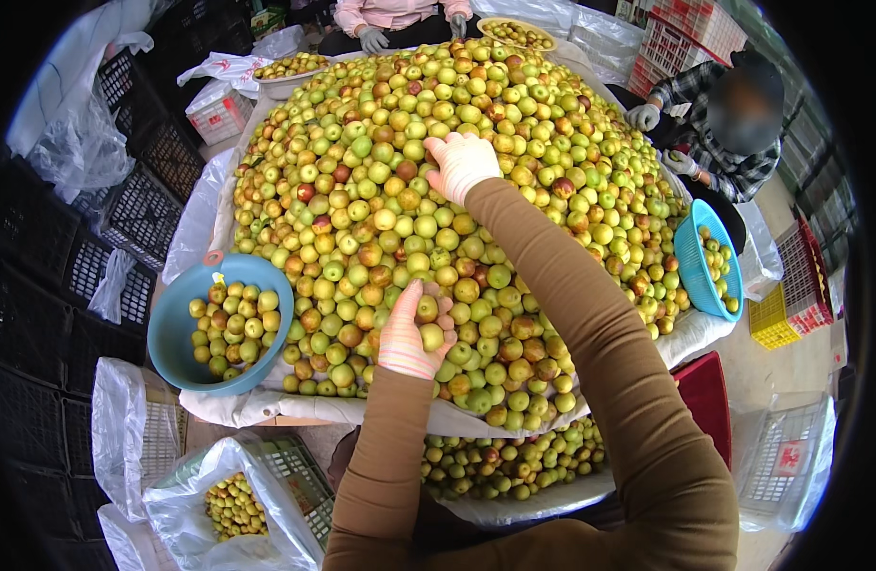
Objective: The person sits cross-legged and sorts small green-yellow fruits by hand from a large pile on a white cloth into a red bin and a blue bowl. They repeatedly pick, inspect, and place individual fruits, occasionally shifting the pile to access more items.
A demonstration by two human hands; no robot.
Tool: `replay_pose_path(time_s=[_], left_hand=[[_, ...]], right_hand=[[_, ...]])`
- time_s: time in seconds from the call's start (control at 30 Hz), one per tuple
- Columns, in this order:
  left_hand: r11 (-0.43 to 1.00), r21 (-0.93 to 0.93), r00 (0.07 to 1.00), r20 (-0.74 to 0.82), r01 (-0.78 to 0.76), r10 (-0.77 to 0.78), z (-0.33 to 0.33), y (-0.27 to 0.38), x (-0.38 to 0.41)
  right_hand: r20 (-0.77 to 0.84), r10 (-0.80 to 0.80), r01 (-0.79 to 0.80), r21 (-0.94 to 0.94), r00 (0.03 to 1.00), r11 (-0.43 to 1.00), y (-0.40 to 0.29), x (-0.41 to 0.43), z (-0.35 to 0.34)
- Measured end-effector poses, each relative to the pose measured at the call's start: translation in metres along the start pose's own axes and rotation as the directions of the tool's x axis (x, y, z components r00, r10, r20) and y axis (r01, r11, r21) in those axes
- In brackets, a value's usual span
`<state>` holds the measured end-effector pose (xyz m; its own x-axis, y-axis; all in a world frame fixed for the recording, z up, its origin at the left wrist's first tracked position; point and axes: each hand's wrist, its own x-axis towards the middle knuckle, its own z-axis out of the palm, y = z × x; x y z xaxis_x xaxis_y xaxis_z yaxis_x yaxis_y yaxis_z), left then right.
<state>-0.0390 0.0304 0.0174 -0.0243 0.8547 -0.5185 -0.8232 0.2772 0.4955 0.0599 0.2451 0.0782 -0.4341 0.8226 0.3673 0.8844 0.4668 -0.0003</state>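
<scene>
A big heap of green and reddish-brown jujubes (352, 214) covers the cloth-lined table before me. My left hand (406, 334), in a striped, pale pink glove, is cupped palm up over the near part of the heap. At least two jujubes (431, 337) rest in it, held between thumb and fingers. Farther out, my right hand (465, 165) reaches palm down onto the middle of the heap, in a like glove. Its fingertips touch the fruit there; whether they grip any is hidden under the hand.
A blue plastic basin (168, 335) holding jujubes sits at the table's left corner. At the right edge leans a turquoise basket (686, 246). Below left stands a plastic-lined crate (188, 514) with fruit. Two gloved co-workers sit opposite and right; black crates (31, 357) are stacked left.
</scene>
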Motion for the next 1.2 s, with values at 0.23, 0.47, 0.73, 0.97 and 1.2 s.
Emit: replay_pose_path(time_s=[0.23, 0.47, 0.73, 0.97, 1.2], left_hand=[[0.999, -0.025, 0.999, 0.034, 0.02, -0.019, -0.001, 0.001, -0.002], [0.995, -0.094, 0.995, 0.09, -0.034, 0.043, -0.007, 0.018, 0.001], [0.986, -0.137, 0.993, 0.059, -0.095, 0.104, -0.014, 0.033, 0.001], [0.986, -0.137, 0.993, 0.05, -0.095, 0.102, -0.019, 0.035, -0.002], [0.984, -0.164, 0.995, -0.073, -0.075, 0.064, -0.001, 0.027, -0.006]], right_hand=[[0.275, -0.015, -0.001, 0.057, 0.961, 0.998, 0.011, 0.004, -0.026], [0.143, 0.144, -0.181, 0.301, 0.979, 0.936, 0.005, 0.014, -0.01], [0.337, -0.222, 0.206, 0.085, 0.915, 0.975, -0.012, 0.025, -0.022], [0.279, -0.127, 0.142, -0.032, 0.952, 0.989, -0.036, 0.028, 0.002], [-0.01, -0.029, 0.031, 0.355, 1.0, 0.934, -0.004, -0.002, -0.008]])
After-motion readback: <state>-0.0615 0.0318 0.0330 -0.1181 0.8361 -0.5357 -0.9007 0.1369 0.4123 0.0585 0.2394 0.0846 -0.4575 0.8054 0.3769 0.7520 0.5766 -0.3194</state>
